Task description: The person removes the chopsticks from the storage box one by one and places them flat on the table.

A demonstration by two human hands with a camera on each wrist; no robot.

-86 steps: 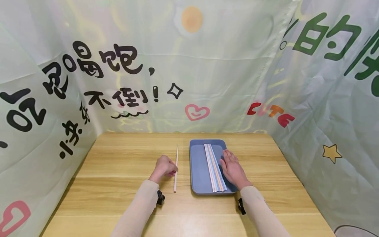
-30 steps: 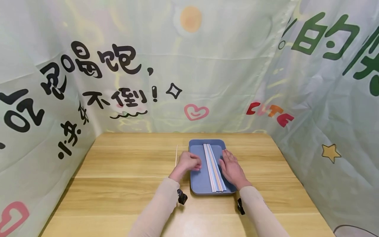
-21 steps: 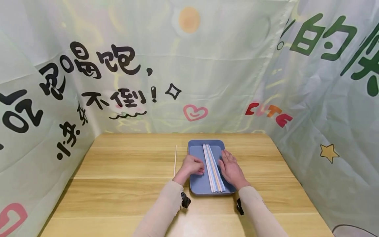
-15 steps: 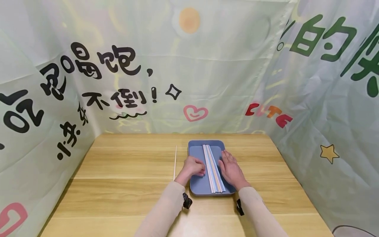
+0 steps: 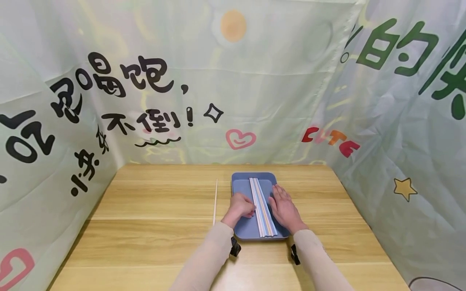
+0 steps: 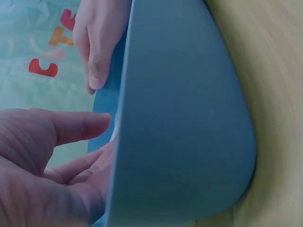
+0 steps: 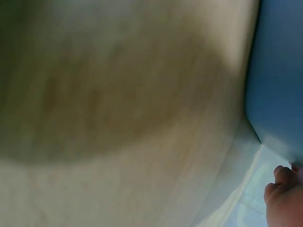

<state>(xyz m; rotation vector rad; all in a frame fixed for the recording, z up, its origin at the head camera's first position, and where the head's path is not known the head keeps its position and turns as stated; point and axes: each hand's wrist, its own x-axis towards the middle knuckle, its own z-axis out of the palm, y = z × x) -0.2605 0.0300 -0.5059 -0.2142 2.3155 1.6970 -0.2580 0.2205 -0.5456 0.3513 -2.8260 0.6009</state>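
A blue-grey tray stands on the table in the head view. Several pastel chopsticks lie side by side in it, slanting slightly. My left hand reaches over the tray's left side, its fingertips right at the leftmost chopsticks. In the left wrist view the thumb stands apart from the fingers, and the tray wall hides the fingertips. My right hand rests along the tray's right side, fingers straight and together. One single pale chopstick lies on the table left of the tray, its near end hidden by the left arm.
The wooden table reaches back to a printed cloth, which also hangs along both sides. In the right wrist view the tray's outer wall stands beside the bare tabletop.
My left hand was at the single chopstick on the table, left it there, and has moved right over the tray to the chopsticks. The right hand stays in place.
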